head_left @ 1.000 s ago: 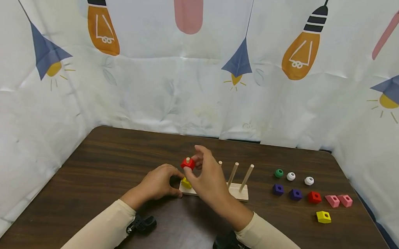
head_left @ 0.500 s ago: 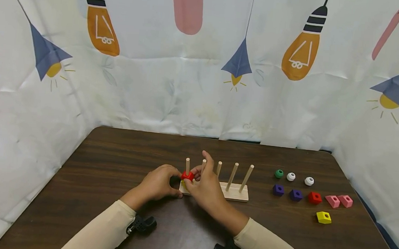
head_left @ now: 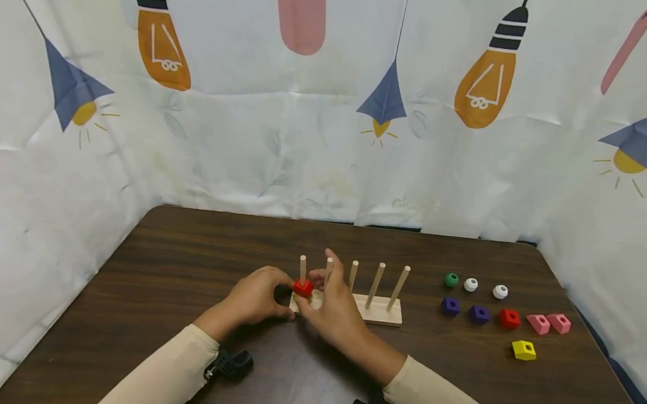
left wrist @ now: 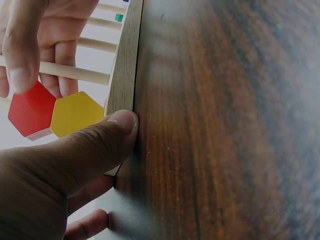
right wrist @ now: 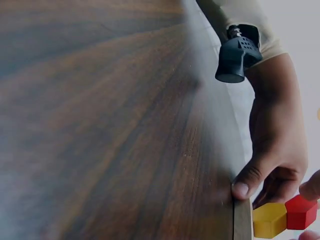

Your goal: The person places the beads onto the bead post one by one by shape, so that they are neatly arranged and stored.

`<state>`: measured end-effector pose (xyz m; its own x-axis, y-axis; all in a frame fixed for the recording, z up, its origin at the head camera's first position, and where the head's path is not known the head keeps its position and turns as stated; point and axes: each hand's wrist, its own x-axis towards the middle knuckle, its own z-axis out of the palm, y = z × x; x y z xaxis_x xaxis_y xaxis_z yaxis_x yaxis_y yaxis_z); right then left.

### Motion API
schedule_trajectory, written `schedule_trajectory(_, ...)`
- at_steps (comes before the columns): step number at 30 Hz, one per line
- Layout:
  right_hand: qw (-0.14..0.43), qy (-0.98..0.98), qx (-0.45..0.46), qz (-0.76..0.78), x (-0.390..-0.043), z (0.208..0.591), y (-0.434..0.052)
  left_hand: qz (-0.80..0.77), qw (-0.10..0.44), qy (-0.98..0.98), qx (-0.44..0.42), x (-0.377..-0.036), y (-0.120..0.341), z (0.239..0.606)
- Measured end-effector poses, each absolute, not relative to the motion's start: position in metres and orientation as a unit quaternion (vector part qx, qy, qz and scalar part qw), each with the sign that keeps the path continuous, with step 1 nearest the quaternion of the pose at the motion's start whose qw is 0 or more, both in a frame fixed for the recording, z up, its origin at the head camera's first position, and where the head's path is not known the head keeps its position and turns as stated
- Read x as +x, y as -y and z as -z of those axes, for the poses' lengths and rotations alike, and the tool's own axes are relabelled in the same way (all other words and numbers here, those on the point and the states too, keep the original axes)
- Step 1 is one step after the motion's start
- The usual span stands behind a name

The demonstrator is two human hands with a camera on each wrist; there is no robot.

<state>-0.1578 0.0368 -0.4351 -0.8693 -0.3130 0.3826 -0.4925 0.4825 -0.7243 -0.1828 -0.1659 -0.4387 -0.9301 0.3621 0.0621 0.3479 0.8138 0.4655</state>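
A wooden peg board (head_left: 379, 311) with several upright pegs stands mid-table. My left hand (head_left: 256, 295) grips its left end, thumb (left wrist: 112, 131) on the front edge in the left wrist view. On the leftmost peg, a red hexagonal bead (head_left: 303, 288) sits directly above a yellow hexagonal bead (left wrist: 76, 114); the two touch in the left wrist view. My right hand (head_left: 340, 311) pinches the red bead, its thumb on the near side. The tips of the fingers behind that bead are partly hidden. The other pegs carry no beads.
Loose beads lie to the right: green (head_left: 451, 280), white (head_left: 470, 284) and another white one at the back. Nearer are purple cubes (head_left: 451, 306), a red bead (head_left: 509, 319), pink ones (head_left: 538, 323) and a yellow one (head_left: 524, 350). A patterned cloth (head_left: 326, 164) hangs behind the table.
The right hand has lowered the red bead from the top of the leftmost peg down onto the yellow bead. The left hand has stayed at the board's end.
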Motion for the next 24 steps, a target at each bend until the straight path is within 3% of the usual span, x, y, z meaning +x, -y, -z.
schedule_trajectory(16,-0.054,0.901,0.287,-0.320,-0.138,0.430,-0.087,-0.234,0.022,-0.955,0.182,-0.183,0.165,0.439)
schedule_trajectory(24,-0.043,0.910,0.338,-0.237,-0.134,0.429,-0.120,-0.228,0.016,-0.955,0.186,-0.181,0.164,0.439)
